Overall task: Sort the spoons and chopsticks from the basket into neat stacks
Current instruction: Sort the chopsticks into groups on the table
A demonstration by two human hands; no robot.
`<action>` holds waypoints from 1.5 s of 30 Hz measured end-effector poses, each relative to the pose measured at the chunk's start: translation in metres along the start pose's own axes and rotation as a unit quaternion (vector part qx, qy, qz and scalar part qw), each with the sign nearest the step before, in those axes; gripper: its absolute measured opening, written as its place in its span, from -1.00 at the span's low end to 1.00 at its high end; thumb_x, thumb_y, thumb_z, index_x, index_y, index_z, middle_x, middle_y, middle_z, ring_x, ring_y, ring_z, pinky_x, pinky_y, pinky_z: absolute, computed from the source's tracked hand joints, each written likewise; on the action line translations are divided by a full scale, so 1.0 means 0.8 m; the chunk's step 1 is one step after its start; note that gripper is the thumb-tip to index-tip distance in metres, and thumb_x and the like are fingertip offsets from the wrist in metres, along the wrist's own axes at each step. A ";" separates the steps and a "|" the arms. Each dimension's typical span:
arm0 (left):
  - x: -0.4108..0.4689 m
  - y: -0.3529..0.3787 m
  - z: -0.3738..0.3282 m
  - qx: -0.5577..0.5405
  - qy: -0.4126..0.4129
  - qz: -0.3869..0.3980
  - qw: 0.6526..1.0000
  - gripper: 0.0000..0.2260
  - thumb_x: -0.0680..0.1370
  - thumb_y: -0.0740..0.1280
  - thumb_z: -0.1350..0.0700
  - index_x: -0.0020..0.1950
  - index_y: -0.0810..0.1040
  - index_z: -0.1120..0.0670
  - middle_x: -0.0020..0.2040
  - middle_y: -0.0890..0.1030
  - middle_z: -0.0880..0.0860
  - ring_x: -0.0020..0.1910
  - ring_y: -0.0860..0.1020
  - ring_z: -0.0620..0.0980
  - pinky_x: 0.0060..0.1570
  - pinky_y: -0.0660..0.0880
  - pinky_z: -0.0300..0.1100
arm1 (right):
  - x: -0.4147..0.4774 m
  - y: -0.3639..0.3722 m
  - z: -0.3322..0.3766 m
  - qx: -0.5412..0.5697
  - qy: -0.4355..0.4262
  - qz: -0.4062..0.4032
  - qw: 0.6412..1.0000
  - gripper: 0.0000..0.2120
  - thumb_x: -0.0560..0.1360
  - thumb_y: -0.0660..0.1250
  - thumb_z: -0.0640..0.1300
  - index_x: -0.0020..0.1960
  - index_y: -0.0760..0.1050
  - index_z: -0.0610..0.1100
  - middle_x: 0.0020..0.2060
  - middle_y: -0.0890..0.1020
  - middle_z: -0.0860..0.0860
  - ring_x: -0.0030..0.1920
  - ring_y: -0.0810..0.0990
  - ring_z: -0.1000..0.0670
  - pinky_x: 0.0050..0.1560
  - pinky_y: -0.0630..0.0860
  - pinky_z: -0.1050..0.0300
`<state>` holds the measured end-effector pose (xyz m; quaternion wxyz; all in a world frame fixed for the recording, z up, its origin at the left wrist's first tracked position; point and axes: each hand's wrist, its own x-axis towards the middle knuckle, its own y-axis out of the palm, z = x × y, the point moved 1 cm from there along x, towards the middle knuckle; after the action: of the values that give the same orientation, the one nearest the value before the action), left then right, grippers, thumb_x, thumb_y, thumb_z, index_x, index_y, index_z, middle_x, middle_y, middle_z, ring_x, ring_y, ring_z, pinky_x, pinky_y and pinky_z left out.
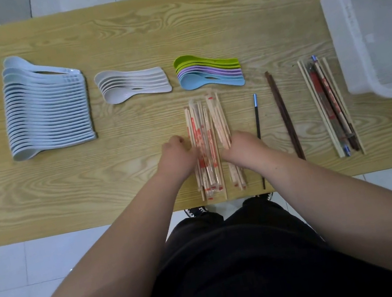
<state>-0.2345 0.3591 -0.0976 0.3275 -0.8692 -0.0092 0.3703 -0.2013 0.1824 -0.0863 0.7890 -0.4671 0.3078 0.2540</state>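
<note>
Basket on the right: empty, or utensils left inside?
Empty as far as visible: the basket shows only bare floor; its right side is cropped.

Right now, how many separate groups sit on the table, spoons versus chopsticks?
Spoon stacks: 3 (pale blue stack, off-white stack, green-purple-blue stack)
Chopstick groups: 4 (wrapped pile, black blue-tipped stick, dark brown sticks, mixed pile)
Total: 7
</note>
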 end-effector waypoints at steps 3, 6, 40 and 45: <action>0.001 0.013 0.008 -0.015 0.002 0.048 0.999 -0.49 0.53 0.33 0.03 0.47 0.33 0.05 0.31 0.46 0.12 -0.07 0.62 0.09 -0.05 0.64 0.03 | 0.006 0.017 -0.001 -0.010 -0.006 -0.055 0.998 -0.63 0.41 0.40 0.14 0.10 0.53 -0.06 -0.11 0.60 0.05 -0.16 0.61 0.01 -0.26 0.55 0.12; 0.001 0.017 0.010 -0.043 0.017 0.054 0.997 -0.45 0.49 0.34 0.01 0.47 0.34 0.02 0.26 0.51 0.09 -0.08 0.64 0.07 -0.07 0.65 0.07 | 0.002 0.020 -0.006 0.012 -0.016 -0.097 0.995 -0.54 0.44 0.40 0.14 0.25 0.43 -0.04 0.03 0.57 0.04 -0.05 0.58 0.00 -0.17 0.51 0.10; -0.003 0.034 -0.002 0.020 0.028 -0.007 0.999 -0.42 0.46 0.37 0.02 0.46 0.32 -0.01 0.28 0.50 0.08 -0.04 0.61 0.03 -0.03 0.62 0.04 | -0.004 -0.001 -0.013 0.068 -0.064 -0.080 0.992 -0.81 0.51 0.39 -0.09 0.05 0.41 -0.04 -0.13 0.58 0.00 -0.16 0.61 -0.03 -0.13 0.61 -0.01; -0.005 0.035 -0.008 0.029 0.028 0.005 0.999 -0.41 0.48 0.34 0.03 0.50 0.28 0.02 0.29 0.49 0.12 -0.07 0.62 0.03 -0.06 0.61 -0.02 | 0.016 -0.033 -0.036 0.022 0.003 -0.127 0.992 -0.86 0.56 0.29 -0.16 0.11 0.43 -0.11 -0.06 0.56 -0.05 -0.19 0.51 -0.01 -0.33 0.39 0.11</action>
<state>-0.2393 0.3326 -0.1079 0.3508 -0.8694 0.0152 0.3475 -0.1816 0.1467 -0.0905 0.8237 -0.4861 0.2542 0.1437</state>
